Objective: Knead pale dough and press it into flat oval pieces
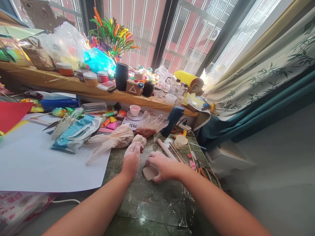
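Note:
My right hand point(161, 165) is closed around the edges of a flat, rounded piece of grey clay point(150, 172), which lies on the dusty board point(152, 205). Beside it, my left hand point(132, 157) is raised a little with its fingers curled and pressed together; whether anything small is inside them is hidden. White powder coats the fingers of both hands. Just beyond my left fingertips sits a pale lump of clay point(139, 140). A rolling pin point(166, 149) lies past my right hand, with thin wooden sticks point(177, 153) alongside it.
A paper cup point(180, 141) and pliers point(205, 173) are on the right. Behind stand a dark blue cylinder point(173, 120), a bag of reddish-brown material point(147, 129) and a scale point(130, 124) carrying a pink cup point(135, 110). White paper point(61, 170) and a wipes pack point(76, 132) lie left.

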### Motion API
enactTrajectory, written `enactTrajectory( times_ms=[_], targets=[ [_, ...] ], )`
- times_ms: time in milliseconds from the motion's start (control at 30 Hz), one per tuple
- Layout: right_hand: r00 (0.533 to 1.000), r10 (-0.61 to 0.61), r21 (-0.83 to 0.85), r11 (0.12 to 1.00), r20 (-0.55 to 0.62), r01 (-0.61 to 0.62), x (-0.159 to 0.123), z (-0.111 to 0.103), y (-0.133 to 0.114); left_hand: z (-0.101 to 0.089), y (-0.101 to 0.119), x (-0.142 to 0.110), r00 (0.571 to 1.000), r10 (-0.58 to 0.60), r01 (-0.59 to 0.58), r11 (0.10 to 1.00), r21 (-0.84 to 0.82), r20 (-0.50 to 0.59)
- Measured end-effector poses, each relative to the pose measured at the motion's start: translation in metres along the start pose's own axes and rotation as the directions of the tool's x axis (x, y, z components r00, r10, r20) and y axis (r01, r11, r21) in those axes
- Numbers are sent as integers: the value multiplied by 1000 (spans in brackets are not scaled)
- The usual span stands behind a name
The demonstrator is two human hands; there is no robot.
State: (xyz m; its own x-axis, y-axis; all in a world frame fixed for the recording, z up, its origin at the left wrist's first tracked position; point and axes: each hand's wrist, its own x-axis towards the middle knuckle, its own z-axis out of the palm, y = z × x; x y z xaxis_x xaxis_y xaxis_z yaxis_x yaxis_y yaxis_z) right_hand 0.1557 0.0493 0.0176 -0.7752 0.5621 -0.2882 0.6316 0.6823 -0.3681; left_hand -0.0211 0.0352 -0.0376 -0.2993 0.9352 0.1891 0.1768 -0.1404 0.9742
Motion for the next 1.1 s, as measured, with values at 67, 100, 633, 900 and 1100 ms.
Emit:
enactTrajectory(
  times_ms=[67, 100, 633, 900, 1100],
  targets=[
    [1000, 16, 9, 1000, 10, -17, 0, -1, -3, 0, -1, 0, 1000, 3, -3, 1000, -19, 4],
    [1000, 21, 12, 1000, 15, -21, 1, -1, -4, 0, -2, 0, 1000, 6, -6, 1000, -25, 7],
    [976, 201, 322, 932, -85, -164, -23, -4, -13, -1, 1, -1, 999, 39, -40, 998, -48, -7],
    [97, -73, -66, 995, -993, 68, -104, -90, -35, 2, 1, -1, 1000, -25, 22, 992, -127, -16],
    [635, -258, -235, 964, -728, 122, -90, 36, -34, 1, -1, 0, 1000, 3, -3, 997, -73, -1]
  ],
)
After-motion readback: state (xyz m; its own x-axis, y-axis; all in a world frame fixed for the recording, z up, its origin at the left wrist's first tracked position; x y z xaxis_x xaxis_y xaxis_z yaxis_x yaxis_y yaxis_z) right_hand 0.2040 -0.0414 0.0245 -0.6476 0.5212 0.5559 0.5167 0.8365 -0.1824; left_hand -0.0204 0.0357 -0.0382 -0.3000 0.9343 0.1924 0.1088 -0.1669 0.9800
